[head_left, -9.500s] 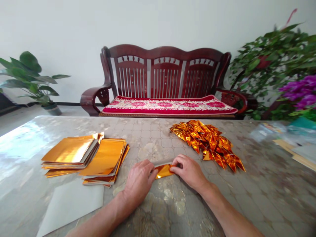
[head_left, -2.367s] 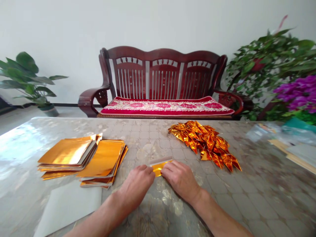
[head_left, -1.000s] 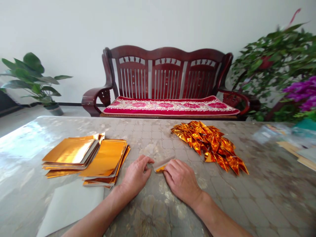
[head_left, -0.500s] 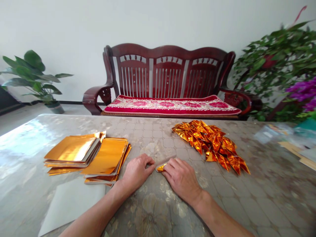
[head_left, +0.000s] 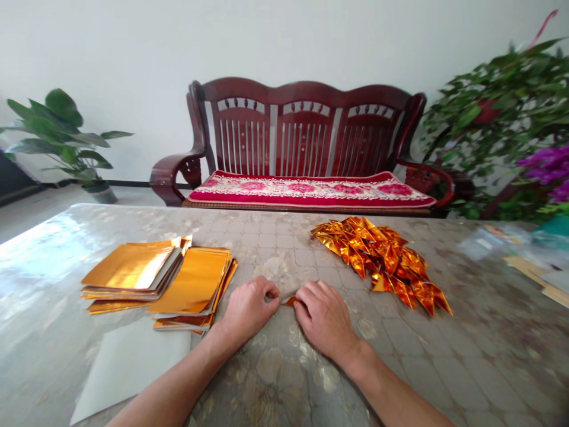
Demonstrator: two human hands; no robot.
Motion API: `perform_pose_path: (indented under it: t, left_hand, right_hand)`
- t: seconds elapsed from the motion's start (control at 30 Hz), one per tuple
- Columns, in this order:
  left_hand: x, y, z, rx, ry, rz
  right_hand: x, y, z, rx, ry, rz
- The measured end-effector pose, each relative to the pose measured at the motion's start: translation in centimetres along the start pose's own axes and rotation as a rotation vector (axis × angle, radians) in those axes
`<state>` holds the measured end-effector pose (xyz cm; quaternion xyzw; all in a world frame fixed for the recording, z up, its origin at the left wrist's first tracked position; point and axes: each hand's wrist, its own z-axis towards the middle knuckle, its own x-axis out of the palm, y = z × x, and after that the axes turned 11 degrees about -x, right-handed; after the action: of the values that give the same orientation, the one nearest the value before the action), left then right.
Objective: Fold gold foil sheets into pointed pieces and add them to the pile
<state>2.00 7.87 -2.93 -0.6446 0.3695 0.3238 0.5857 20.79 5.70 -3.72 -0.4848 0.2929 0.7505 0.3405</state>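
Observation:
Between my hands, low over the table's middle, is a small folded piece of foil paper [head_left: 290, 300], grey with a bit of gold showing. My left hand [head_left: 252, 305] pinches its left end between thumb and fingers. My right hand [head_left: 323, 315] is closed on its right end, and the fingers cover most of that side. Two stacks of flat gold foil sheets [head_left: 189, 281] lie left of my left hand. To the right, beyond my right hand, sits a pile of folded gold foil pieces [head_left: 382, 255].
A pale sheet [head_left: 133, 365] lies by my left forearm on the patterned table [head_left: 444, 362]. Plastic bags [head_left: 493, 240] and tan card [head_left: 533, 273] are at the right edge. Behind the table stands a wooden bench [head_left: 304, 142], with plants on both sides.
My right fingers have closed over more of the folded piece, so less of its grey edge and gold shows. My left hand has barely moved.

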Motion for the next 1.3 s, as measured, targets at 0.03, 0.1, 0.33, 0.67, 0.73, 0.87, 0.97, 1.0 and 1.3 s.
perform_pose_path:
  t: [0.03, 0.1, 0.33, 0.67, 0.73, 0.87, 0.97, 1.0, 1.3]
  left_hand:
    - [-0.02, -0.01, 0.00, 0.001, 0.000, 0.002]
    - [-0.08, -0.01, 0.02, 0.004, 0.001, 0.004]
    - [-0.37, -0.09, 0.21, -0.015, 0.031, 0.014]
    - [-0.72, -0.56, 0.10, -0.030, 0.054, 0.048]
    - [-0.75, -0.63, 0.08, -0.031, 0.061, 0.061]
    - [-0.72, -0.61, 0.05, -0.001, 0.050, 0.072]
    - [-0.69, -0.44, 0.08, 0.018, 0.045, 0.058]
    - [-0.69, -0.38, 0.10, 0.019, 0.048, 0.053]
    - [-0.77, -0.60, 0.23, -0.053, 0.067, 0.048]
  right_hand:
    - [0.05, 0.01, 0.03, 0.006, 0.002, 0.000]
    - [0.12, 0.00, 0.09, 0.017, 0.008, 0.003]
    - [0.28, 0.02, 0.26, 0.059, 0.026, -0.009]
    - [0.59, 0.08, 0.20, 0.085, 0.034, -0.034]
    - [0.67, 0.03, 0.22, 0.082, 0.031, -0.034]
    - [0.75, -0.05, 0.26, 0.075, 0.031, -0.028]
    - [0.74, -0.07, 0.28, 0.077, 0.035, -0.022]
    - [0.73, -0.06, 0.28, 0.078, 0.036, -0.021]
    - [0.58, 0.03, 0.25, 0.079, 0.031, -0.021]
